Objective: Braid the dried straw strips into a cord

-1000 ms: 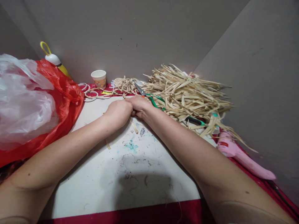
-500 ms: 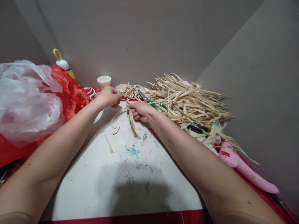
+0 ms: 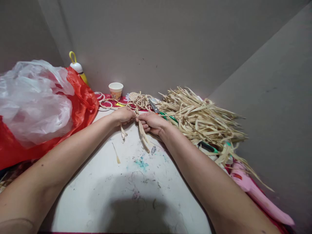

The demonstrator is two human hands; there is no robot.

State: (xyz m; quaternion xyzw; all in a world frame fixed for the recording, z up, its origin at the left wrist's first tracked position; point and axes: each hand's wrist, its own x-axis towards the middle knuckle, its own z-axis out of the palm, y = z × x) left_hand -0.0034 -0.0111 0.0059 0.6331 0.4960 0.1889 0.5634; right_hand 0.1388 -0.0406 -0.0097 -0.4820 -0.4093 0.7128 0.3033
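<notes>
At the far edge of the white board my two hands are close together, working a braided cord of dried husk. My left hand is closed on a pale husk strip, whose end hangs below the fingers. Pinched in my right hand is a wider husk strip, its tail pointing toward me. Between the fingertips a short knotted bit of braid shows; the grip points themselves are partly hidden. Behind lies a heap of finished braid.
Scissors with green handles lie beyond my right hand, beside a large pile of dried husk strips. A pink plastic tool is at the right. A paper cup, plastic bags and a yellow-white bottle stand left.
My left hand has moved in toward the right hand and now holds the loose strip that hung between them. The view has shifted slightly, so everything sits a little lower and further right.
</notes>
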